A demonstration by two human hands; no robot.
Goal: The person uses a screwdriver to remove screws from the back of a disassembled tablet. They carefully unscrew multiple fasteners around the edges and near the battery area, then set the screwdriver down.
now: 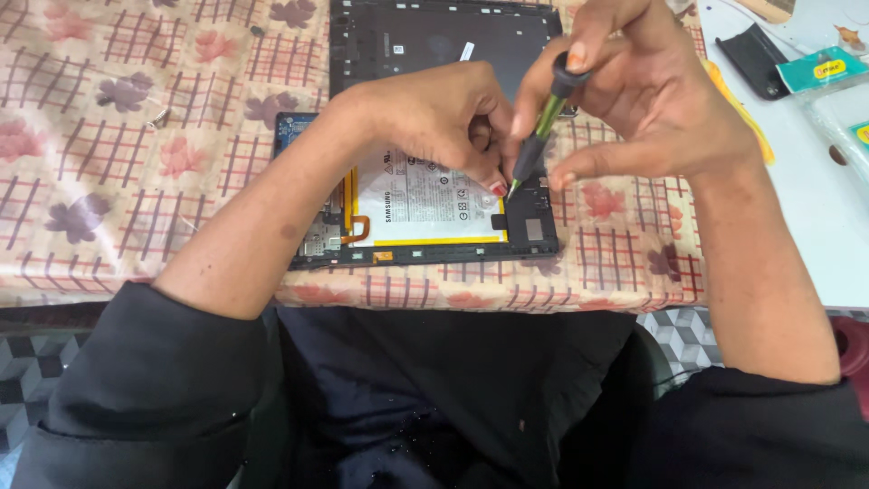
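Far left, the tabletop [109, 136] wears a cloth of red checks and pink and purple flowers, its front edge running just above the person's lap. A dark sleeve [154, 389] comes up from the lower left, and the bare forearm crosses the cloth toward the middle.

There an opened tablet [425, 226] lies flat near the front edge of the tabletop, back cover off. A blue circuit board corner shows at its upper left, an orange flex cable [355, 228] curls along the left side of the white battery [425, 199], and a dark frame surrounds it all. The left hand [434, 118] rests on top of the battery, fingers curled together and pressing down, the tip of one finger touching the battery's right edge beside the tool's tip.

Behind the tablet, a dark flat panel [434, 36] lies on the cloth, touching or just past the tablet's far edge.

A little further right, the right hand [643, 100] is clamped on a screwdriver [541, 127] with a green shaft and black cap. The index finger presses the cap while thumb and other fingers pinch the shaft. The tool stands tilted, tip down on the tablet's right frame, just beside the battery.

Far right, past the cloth, a bare white surface carries a black rectangular piece [753, 60] and clear packets with teal labels [819, 68]
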